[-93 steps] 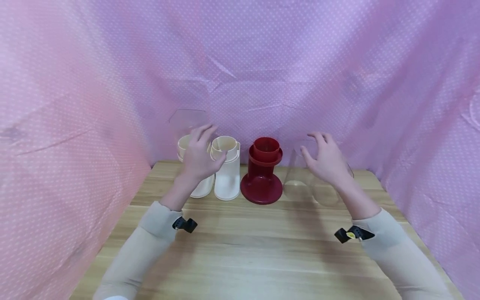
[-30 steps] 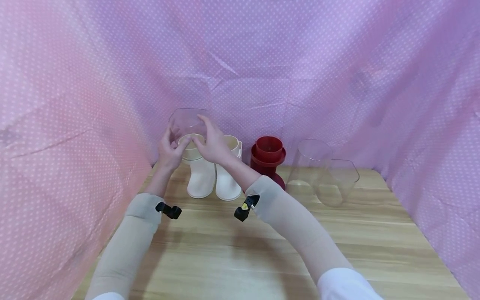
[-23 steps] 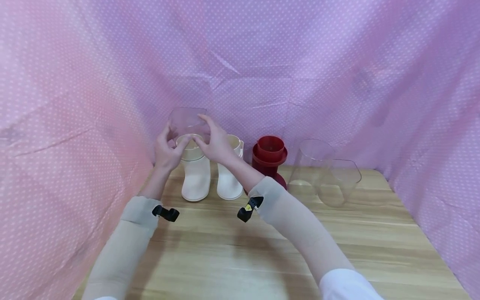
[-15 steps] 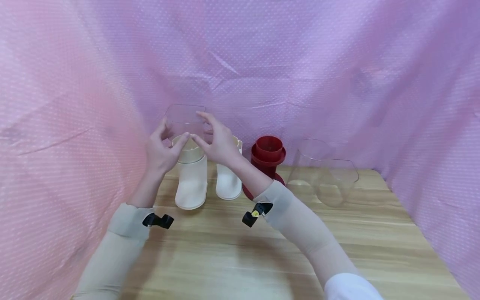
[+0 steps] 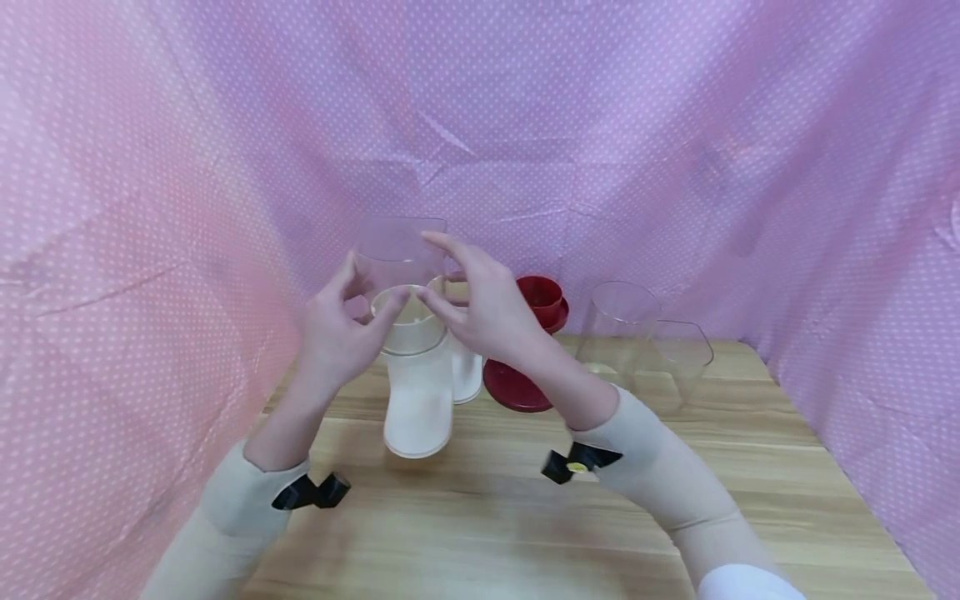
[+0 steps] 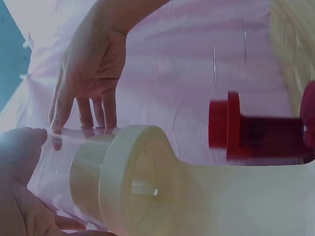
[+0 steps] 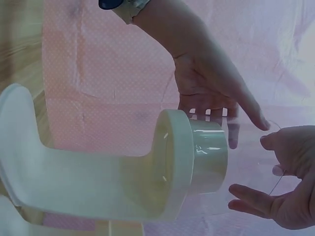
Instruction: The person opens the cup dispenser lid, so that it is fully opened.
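Observation:
Both hands hold a clear plastic container (image 5: 401, 237), set into the round collar of a white, boot-shaped stand (image 5: 418, 400). My left hand (image 5: 337, 342) grips it from the left. From the right, my right hand (image 5: 495, 308) grips the other side, and the two thumbs meet at the near face. In the left wrist view, the right hand's fingers wrap the clear wall above the cream collar (image 6: 125, 182). The right wrist view shows the whole white stand (image 7: 98, 184) below the hands. A second white stand (image 5: 468, 375) is partly hidden behind it.
A red stand (image 5: 517, 387) with a round foot is to the right, partly covered by the right forearm. Farther right, two clear containers (image 5: 622, 304) stand side by side on the wooden table (image 5: 480, 517). Pink dotted cloth (image 5: 525, 100) closes off the back and sides.
From apart and open over the table, the hands came together on the left clear container. The container and its white stand have moved toward me and then right, in front of the second white stand.

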The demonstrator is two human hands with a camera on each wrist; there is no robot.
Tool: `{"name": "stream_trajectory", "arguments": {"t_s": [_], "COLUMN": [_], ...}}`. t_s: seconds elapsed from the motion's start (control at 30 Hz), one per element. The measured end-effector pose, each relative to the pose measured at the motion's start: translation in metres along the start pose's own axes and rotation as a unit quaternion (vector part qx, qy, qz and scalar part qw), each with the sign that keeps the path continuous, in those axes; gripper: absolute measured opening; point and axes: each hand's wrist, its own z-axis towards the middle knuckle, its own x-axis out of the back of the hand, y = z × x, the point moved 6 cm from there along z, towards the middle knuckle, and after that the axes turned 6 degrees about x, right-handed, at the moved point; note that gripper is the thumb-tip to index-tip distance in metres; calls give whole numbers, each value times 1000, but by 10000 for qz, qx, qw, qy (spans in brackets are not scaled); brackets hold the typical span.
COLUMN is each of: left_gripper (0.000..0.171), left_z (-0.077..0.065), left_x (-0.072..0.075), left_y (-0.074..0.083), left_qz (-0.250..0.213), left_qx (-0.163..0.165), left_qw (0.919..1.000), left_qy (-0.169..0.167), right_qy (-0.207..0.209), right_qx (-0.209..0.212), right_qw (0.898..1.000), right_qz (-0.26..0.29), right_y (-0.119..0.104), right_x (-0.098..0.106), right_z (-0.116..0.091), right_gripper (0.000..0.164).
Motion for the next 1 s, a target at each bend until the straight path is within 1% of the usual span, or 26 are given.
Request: {"name": "stream_trajectory", "arguments": {"t_s": [0.07,0.13,0.2,0.3,0.37,0.43,0.5,0.67,0.77,0.87,1.0], "left_gripper": [76,86,89,88,88,89,90,91,92,93,95], "left_z": [-9,-16,-23,-29,-33,-37,-41,-50,-55,-61,-68], "left_x": [-8,-16,-25,-40,-50,-61,-71,-92,-102,-111,-121], "left_y": [9,18,29,46,55,62,66,69,65,60,53], "left_qz": [-29,-124,-370,-733,-899,-940,-993,-1033,-1105,-1236,-1341], "left_qx": [99,166,117,-218,-486,-729,-926,-1214,-1224,-1211,-1273], "left_qw": [9997,9987,9970,9933,9907,9890,9869,9824,9804,9781,9758], "left_qy": [-233,-467,-671,-866,-900,-879,-875,-973,-1082,-1158,-1166], "right_qy": [68,111,183,333,443,543,643,780,758,746,749], "right_qx": [120,218,341,502,615,731,837,979,935,800,629], "right_qw": [9999,9996,9989,9975,9964,9954,9939,9907,9919,9935,9947], "right_qz": [-65,-105,-279,-367,-368,-288,-336,-526,-410,-305,-321], "right_y": [0,1,1,1,3,6,11,22,29,35,43], "right_x": [13,27,43,65,77,87,94,102,101,99,95], "right_z": [-12,-25,-39,-58,-69,-79,-89,-114,-126,-136,-149], "right_gripper": [64,63,64,66,68,70,72,78,80,81,78]}}
